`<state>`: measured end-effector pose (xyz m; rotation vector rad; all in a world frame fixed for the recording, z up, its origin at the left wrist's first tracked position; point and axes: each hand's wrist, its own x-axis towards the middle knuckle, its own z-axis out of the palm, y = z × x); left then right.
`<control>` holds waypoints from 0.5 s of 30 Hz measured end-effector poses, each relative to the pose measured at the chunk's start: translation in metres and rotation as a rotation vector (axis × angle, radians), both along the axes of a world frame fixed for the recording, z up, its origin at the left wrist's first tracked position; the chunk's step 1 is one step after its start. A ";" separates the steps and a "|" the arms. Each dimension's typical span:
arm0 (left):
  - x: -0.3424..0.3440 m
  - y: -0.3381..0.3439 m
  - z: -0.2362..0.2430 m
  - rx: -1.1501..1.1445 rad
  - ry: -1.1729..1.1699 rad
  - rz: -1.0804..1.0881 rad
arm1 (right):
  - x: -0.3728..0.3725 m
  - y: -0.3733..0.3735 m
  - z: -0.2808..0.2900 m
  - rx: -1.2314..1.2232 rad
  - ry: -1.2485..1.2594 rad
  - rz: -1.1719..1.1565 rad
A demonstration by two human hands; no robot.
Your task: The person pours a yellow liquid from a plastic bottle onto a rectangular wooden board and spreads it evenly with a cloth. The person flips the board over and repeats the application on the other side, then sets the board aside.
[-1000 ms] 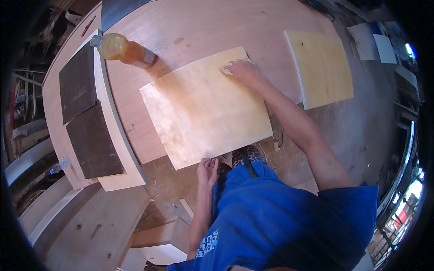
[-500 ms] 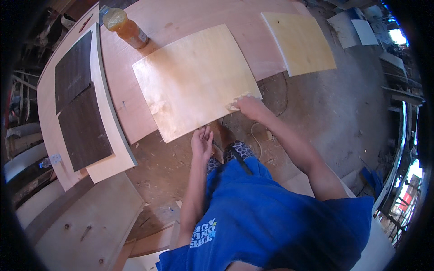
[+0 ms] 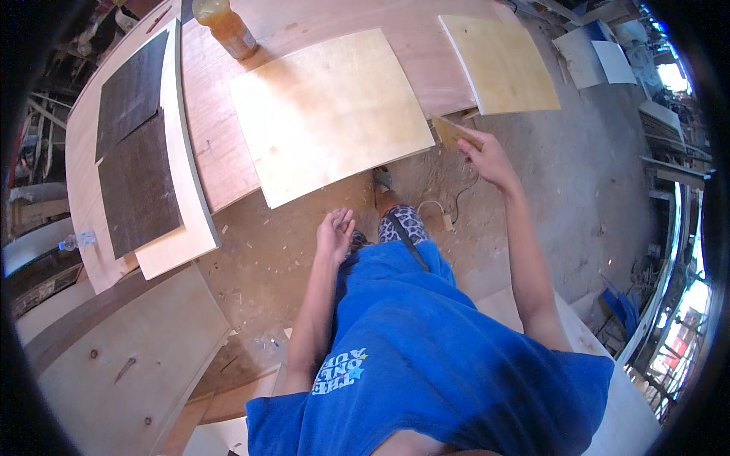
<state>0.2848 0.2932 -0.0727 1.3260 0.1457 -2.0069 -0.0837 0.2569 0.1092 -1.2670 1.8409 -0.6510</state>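
Note:
My right hand (image 3: 490,161) is closed on a thin, flat tan piece (image 3: 454,134) with a pointed end. I cannot tell its exact kind. It is raised just off the right corner of a pale wooden panel (image 3: 334,114), which has a wet-looking shine. My left hand (image 3: 334,235) hangs apart from the panel's near edge, palm up, fingers loosely bent, with nothing in it. A clear bottle (image 3: 226,32) holding amber liquid stands at the panel's far left corner.
The panel lies on a large wooden sheet (image 3: 209,137). Two dark sheets (image 3: 141,182) rest on a pale board at left; another yellowish panel (image 3: 502,64) lies at the far right. A cord (image 3: 456,201) and wood scraps are on the floor. A board (image 3: 114,365) stands at lower left.
My right hand has lifted from the panel's right corner and moved right and up with the tan piece. My left hand has come away from the near edge. The view has shifted slightly.

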 end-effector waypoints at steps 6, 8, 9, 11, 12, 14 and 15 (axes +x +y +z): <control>-0.035 -0.008 0.017 -0.035 0.013 0.050 | -0.047 -0.075 -0.013 0.105 -0.043 0.072; -0.051 -0.013 0.018 -0.039 0.019 0.102 | -0.047 -0.110 -0.038 -0.058 -0.016 0.345; -0.061 -0.017 0.018 -0.040 0.022 0.133 | -0.048 -0.128 -0.053 -0.140 -0.008 0.486; -0.084 -0.021 0.015 -0.032 0.024 0.237 | -0.043 -0.147 -0.076 -0.226 0.184 0.840; -0.099 -0.023 0.013 -0.024 0.027 0.288 | -0.043 -0.151 -0.084 -0.273 0.276 1.017; -0.126 -0.023 0.021 -0.013 -0.013 0.385 | -0.030 -0.133 -0.087 -0.237 0.502 1.244; -0.141 -0.022 0.023 -0.013 -0.041 0.398 | -0.031 -0.122 -0.085 -0.229 0.617 1.355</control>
